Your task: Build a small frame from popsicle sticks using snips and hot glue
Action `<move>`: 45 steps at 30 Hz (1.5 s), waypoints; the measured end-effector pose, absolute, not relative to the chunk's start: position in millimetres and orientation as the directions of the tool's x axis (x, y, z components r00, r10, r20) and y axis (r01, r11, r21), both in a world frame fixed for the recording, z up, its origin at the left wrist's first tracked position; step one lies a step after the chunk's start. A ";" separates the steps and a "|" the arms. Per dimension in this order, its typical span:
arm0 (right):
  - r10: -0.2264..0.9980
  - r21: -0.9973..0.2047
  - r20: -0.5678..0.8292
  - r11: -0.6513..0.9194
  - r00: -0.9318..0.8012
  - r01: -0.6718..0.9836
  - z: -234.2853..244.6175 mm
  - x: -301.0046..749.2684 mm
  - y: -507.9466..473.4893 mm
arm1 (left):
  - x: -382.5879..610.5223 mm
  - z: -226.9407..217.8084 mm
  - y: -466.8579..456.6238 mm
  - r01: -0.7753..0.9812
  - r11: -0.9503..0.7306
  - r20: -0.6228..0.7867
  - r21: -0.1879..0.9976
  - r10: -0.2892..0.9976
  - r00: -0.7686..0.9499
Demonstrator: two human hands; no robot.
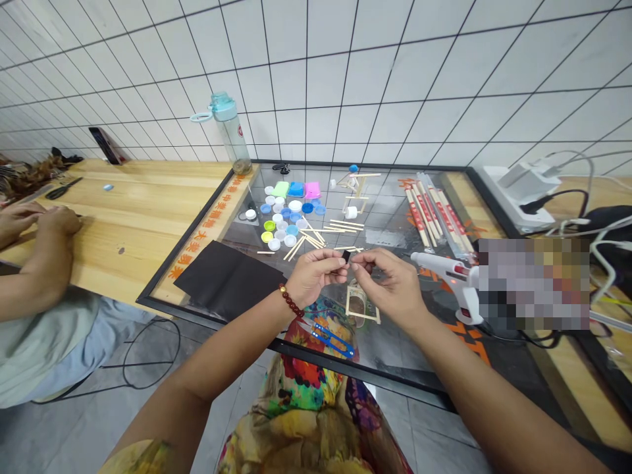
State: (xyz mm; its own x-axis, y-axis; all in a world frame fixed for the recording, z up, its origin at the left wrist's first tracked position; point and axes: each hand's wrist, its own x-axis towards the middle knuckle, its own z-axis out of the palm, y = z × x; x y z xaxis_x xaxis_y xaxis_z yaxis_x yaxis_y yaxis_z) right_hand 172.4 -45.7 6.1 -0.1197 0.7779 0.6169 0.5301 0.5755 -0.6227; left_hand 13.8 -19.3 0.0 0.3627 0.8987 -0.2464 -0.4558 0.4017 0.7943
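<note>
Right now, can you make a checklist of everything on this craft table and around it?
Surface: glass tabletop, wooden bench beside it.
Job's things: small black piece, black sheet, wooden frame.
Clutter: bottle caps, wooden sticks, glue gun, blue snips, water bottle.
Hands: left hand and right hand both pinch the small black piece.
Cables: black and white cables by the power strip.
Surroundings: tiled wall; another person's hands at the bench.

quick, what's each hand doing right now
Left hand: closed, fingertips pinching the small black square piece.
Right hand: closed, pinching the same piece from its other side.
</note>
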 end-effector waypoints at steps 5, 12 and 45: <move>0.786 -0.631 0.607 0.567 -0.119 0.529 2.4 172.5 -45.1 | 13.7 1.1 -18.9 -0.467 0.416 -0.259 0.781 0.895 0.364; 0.774 -0.617 0.619 0.584 -0.134 0.528 3.6 172.2 -45.5 | 14.2 1.8 -19.9 -0.448 0.408 -0.247 0.795 0.893 0.375; 0.680 -0.438 0.693 0.661 -0.239 0.609 6.8 174.4 -47.1 | 12.1 5.5 -19.4 -0.415 0.394 -0.233 0.820 0.892 0.387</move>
